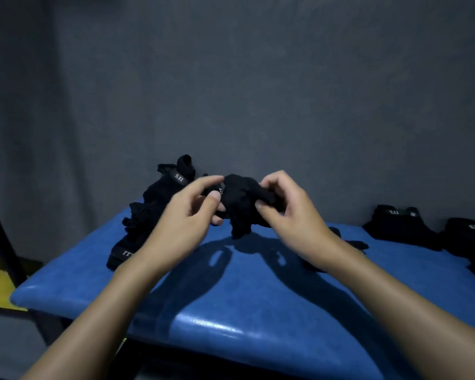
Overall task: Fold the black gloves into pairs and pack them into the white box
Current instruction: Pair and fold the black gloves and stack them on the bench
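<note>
Head view: both hands work one bunched black glove (240, 198) held just above the blue table (231, 297); the left hand (188, 212) pinches its near edge and the right hand (288, 207) curls round the other side. Folding well likely means lining up the cuffs and tucking tight so it cannot spring open. A label (178, 177) on the heap of gloves (148, 215) reads "5.11"; the white box is out of view

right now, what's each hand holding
left hand: pinches the black glove bundle
right hand: grips the same bundle
</note>
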